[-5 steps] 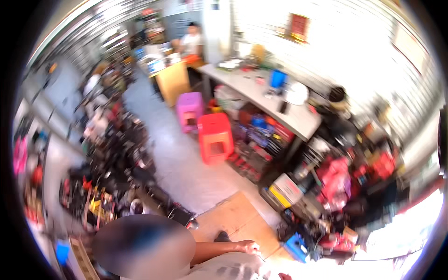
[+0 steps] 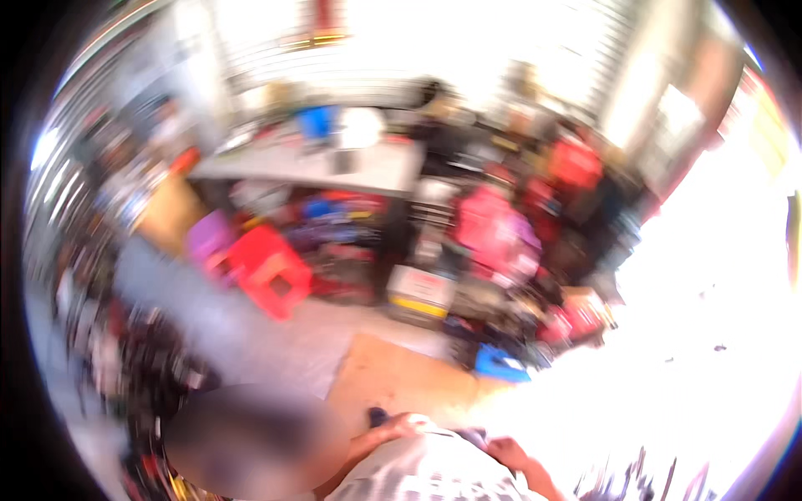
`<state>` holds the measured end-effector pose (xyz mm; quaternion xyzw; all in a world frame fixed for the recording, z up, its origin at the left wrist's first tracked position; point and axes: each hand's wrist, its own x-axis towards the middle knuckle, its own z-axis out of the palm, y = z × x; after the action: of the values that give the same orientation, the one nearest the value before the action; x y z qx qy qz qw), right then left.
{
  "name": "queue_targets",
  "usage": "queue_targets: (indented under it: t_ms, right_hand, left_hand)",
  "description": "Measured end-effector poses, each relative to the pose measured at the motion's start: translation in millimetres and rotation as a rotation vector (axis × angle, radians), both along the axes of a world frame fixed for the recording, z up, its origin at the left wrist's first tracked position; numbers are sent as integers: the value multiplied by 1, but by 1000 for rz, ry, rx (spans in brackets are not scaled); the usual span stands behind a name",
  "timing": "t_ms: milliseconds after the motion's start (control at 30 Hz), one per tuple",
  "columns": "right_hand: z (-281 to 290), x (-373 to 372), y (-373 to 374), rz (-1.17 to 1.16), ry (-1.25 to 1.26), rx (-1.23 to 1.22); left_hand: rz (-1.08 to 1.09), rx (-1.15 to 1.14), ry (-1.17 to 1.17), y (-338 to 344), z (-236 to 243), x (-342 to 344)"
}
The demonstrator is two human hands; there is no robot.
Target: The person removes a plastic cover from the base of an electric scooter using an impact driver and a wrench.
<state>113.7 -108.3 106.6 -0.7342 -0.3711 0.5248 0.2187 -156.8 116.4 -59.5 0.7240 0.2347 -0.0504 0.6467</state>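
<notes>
At the lower middle, my left hand (image 2: 409,424) is in front of the light patterned shirt (image 2: 426,472) on my body. Its fingers are smeared by motion, and what they hold, if anything, does not show. My right hand (image 2: 508,453) is beside the shirt's right edge, with its fingers bent downward but too blurred to read. A dark shoe (image 2: 378,416) shows just beyond my left hand, over a brown cardboard sheet (image 2: 393,376). Between my hands is a dark greyish shape (image 2: 473,436) that I cannot make out.
A grey table (image 2: 301,171) holds a blue container (image 2: 316,122). Red (image 2: 271,271) and purple (image 2: 210,238) plastic stools stand left of it. A white-and-yellow box (image 2: 419,294), pink bags (image 2: 493,230) and a blue item (image 2: 499,364) pile up rightward. A seated person (image 2: 171,125) is far left.
The view has swung to the right, so table, stools and clutter sit farther left. My right hand has come into fuller view; strong glare fills the right side.
</notes>
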Motion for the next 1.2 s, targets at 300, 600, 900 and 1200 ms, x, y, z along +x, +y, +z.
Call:
queue_targets:
  t_ms: [300, 600, 900, 1200]
  right_hand:
    - [-3, 141, -129, -276, 24, -111]
    - [6, 244, -259, -688, 192, -106]
    - [-3, 369, -328, -1133, 127, -271]
    - [-53, 460, -464, -1793, 95, -320]
  left_hand:
    - [-96, 2, 322, -46, -26, 157]
    - [-279, 596, 170, -136, 73, 452]
    - [-656, 577, 129, -195, 28, 699]
    - [-792, 455, 385, -233, 14, 964]
